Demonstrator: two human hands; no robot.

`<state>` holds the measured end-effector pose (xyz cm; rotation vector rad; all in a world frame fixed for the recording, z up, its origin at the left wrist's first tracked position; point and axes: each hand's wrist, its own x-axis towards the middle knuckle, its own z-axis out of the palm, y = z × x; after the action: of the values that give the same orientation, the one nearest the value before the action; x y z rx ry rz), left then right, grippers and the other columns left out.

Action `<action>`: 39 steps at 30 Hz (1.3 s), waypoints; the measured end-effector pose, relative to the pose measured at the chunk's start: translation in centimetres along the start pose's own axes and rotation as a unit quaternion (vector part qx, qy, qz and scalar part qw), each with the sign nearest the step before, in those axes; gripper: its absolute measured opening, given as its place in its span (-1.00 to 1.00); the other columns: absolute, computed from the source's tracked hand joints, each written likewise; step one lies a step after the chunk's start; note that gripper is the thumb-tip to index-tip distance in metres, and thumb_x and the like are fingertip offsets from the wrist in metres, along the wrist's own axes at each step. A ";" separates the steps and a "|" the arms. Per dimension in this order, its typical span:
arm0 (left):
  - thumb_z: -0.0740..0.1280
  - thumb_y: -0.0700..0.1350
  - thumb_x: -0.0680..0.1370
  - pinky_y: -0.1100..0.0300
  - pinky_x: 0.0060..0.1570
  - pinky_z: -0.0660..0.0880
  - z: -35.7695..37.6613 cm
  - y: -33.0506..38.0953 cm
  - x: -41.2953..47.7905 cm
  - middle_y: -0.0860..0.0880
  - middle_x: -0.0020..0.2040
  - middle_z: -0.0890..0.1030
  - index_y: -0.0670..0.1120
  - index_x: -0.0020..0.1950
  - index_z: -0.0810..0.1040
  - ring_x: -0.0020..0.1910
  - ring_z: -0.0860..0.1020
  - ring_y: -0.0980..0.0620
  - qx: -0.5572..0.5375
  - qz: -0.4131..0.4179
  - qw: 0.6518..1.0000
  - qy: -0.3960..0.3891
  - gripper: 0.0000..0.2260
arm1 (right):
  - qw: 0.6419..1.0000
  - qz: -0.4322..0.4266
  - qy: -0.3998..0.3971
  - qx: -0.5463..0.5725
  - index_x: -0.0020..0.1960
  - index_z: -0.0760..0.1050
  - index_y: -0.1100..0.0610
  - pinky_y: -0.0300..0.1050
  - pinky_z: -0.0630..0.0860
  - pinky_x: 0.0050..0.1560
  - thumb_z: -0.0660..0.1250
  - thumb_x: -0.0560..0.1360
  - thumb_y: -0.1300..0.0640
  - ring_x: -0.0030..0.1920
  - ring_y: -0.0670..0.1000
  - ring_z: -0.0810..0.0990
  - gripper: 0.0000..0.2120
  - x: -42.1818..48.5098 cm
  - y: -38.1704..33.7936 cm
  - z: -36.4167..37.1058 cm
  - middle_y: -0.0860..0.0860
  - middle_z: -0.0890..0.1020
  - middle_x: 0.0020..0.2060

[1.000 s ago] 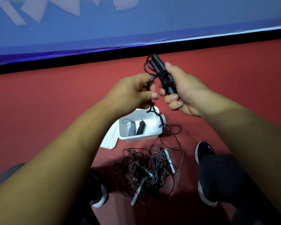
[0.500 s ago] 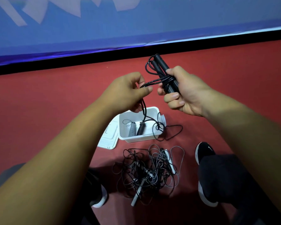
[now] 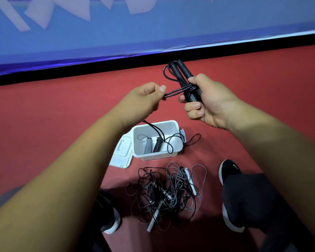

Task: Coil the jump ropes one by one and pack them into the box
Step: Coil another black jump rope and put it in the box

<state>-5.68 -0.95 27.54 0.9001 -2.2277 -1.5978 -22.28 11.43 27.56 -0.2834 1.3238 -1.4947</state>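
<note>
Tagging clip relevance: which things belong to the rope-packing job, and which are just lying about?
Job: black jump rope with black handles, gripped by the right hand, cord pinched by the left hand; white plastic box; tangled pile of grey and black ropes.
Lying about: flat white lid beside the box; black sneaker; blue banner.

Our left hand and right hand are bare, like both arms. Lower right we see dark trousers and the right shoe, black with a white sole and white mark. The left shoe, black too, sits lower middle.
</note>
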 end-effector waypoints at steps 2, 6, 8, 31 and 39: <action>0.27 0.36 0.60 0.10 -0.28 0.24 0.3 0.0 0.1 0.05 -0.36 0.43 -0.05 -0.07 0.56 -0.36 0.29 0.01 0.041 -0.028 0.998 0.025 -0.54 | 1.000 -0.007 0.004 -0.008 0.13 0.41 0.15 -0.21 0.09 -0.47 0.19 0.69 0.02 -0.47 -0.03 0.22 -0.81 -0.1 0.2 0.3 0.12 0.54 -0.25; 0.26 0.54 0.48 0.07 -0.31 0.20 0.6 0.5 -0.2 -0.01 -0.40 0.32 0.00 0.00 0.66 -0.40 0.22 -0.03 -0.053 -0.070 0.996 0.008 -0.39 | 0.998 -0.012 -0.035 -0.047 0.11 0.48 0.17 -0.17 0.03 -0.40 0.21 0.70 0.02 -0.46 -0.03 0.22 -0.79 -1.1 0.3 1.0 0.14 0.55 -0.22; 0.25 0.52 0.49 0.11 -0.36 0.13 0.3 0.7 -0.2 -0.04 -0.39 0.17 0.02 0.16 0.70 -0.41 0.11 -0.04 -0.132 -0.078 0.988 -0.017 -0.36 | 0.996 0.003 -0.069 -0.061 0.13 0.47 0.16 -0.17 0.03 -0.40 0.22 0.71 0.02 -0.45 -0.03 0.20 -0.80 -1.6 0.4 1.2 0.15 0.54 -0.20; 0.53 0.11 0.53 0.05 -0.23 0.26 1.1 0.4 0.5 -0.19 -0.04 0.48 -0.03 0.04 0.66 -0.09 0.31 -0.19 -0.253 0.005 0.966 0.045 -0.75 | 0.976 0.088 -0.197 -0.013 0.05 0.48 0.11 -0.24 0.08 -0.45 0.20 0.62 0.00 -0.39 -0.08 0.27 -0.80 -3.0 1.5 1.6 0.06 0.53 -0.21; 0.38 0.27 0.59 0.05 -0.32 0.06 0.0 0.0 1.1 0.01 -0.42 0.24 -0.04 -0.20 0.66 -0.42 0.15 0.00 -0.144 0.029 0.987 0.059 -0.59 | 0.991 0.046 -0.127 -0.011 0.13 0.43 0.10 -0.25 0.07 -0.49 0.23 0.69 0.06 -0.43 -0.10 0.23 -0.88 -2.3 0.8 1.0 0.06 0.52 -0.23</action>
<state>-6.48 -1.62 27.35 0.8169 -1.8654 -1.7329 -20.17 12.88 28.23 -0.4068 1.1345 -1.3205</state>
